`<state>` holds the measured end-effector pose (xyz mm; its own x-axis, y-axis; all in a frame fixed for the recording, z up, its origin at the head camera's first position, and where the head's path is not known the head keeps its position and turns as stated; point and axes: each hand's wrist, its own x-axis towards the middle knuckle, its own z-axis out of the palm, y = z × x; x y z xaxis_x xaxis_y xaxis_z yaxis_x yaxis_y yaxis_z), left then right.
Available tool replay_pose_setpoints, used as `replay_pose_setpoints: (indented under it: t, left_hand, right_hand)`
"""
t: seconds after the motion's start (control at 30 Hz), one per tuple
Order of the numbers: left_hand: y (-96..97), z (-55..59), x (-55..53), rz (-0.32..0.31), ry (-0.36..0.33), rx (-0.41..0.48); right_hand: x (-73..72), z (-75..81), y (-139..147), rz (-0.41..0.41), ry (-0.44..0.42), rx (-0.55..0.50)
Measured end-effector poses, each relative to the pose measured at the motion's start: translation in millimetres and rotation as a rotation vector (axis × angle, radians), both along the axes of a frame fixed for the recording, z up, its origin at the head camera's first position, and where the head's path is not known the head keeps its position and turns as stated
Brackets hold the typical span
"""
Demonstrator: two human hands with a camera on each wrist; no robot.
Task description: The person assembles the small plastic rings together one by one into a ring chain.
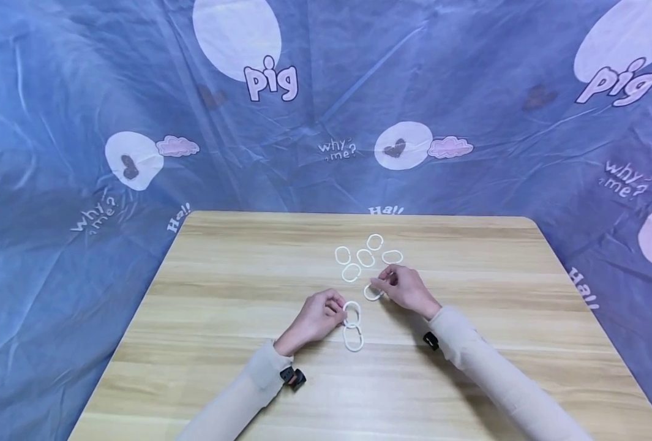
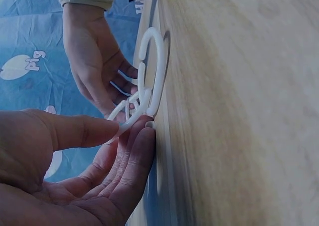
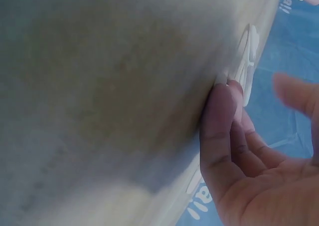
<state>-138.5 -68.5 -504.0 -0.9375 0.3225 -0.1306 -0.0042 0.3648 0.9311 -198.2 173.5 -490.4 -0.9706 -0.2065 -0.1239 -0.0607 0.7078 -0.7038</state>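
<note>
My left hand [image 1: 319,315] pinches a white plastic ring [image 1: 360,313] between thumb and fingers. A second oval white ring [image 1: 353,350] is linked through it, on its near side. In the left wrist view the linked ring [image 2: 160,66] shows a small gap in its loop and leans close to the wood. Farther right, my right hand [image 1: 405,288] reaches down to a separate white ring [image 1: 371,299] on the table, fingertips right at its rim. The right wrist view shows the thumb [image 3: 296,92] held apart from the fingers [image 3: 219,111].
Several more white rings lie loosely grouped beyond the hands, among them one at the left [image 1: 337,252] and one at the back [image 1: 375,235]. The wooden table [image 1: 221,275] ends at a back edge before a blue printed cloth [image 1: 326,177].
</note>
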Motion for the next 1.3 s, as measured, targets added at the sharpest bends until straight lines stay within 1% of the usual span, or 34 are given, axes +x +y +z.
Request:
replay_pose_setpoints:
  t: [0.17, 0.37, 0.5, 0.63, 0.87, 1.13, 1.3]
  left_hand:
    - [1.4, 1.0, -1.2, -0.012, 0.009, -0.009]
    - [2.8, 1.1, -0.9, -0.016, -0.001, -0.002]
    - [3.1, 0.2, -0.7, -0.014, -0.001, 0.002]
    - [3.0, -0.3, -0.6, -0.01, 0.006, 0.001]
    - [3.7, 0.0, -1.0, -0.004, -0.005, 0.016]
    - [4.5, 0.2, -0.6, 0.001, -0.016, 0.032]
    - [4.9, -0.3, -0.1, 0.008, -0.02, 0.045]
  right_hand:
    - [2.9, -0.8, 7, 0.005, -0.019, -0.089]
    - [6.2, -1.4, 12, 0.002, -0.028, -0.152]
    - [8.6, -3.3, 12, 0.016, -0.023, -0.201]
    - [10.5, -4.6, 12, 0.021, -0.011, -0.228]
    - [15.2, -0.4, 11, 0.028, 0.0, -0.3]
    - [20.2, 3.8, 9, 0.031, -0.007, -0.329]
    - [26.7, 5.7, 6, 0.05, -0.013, -0.344]
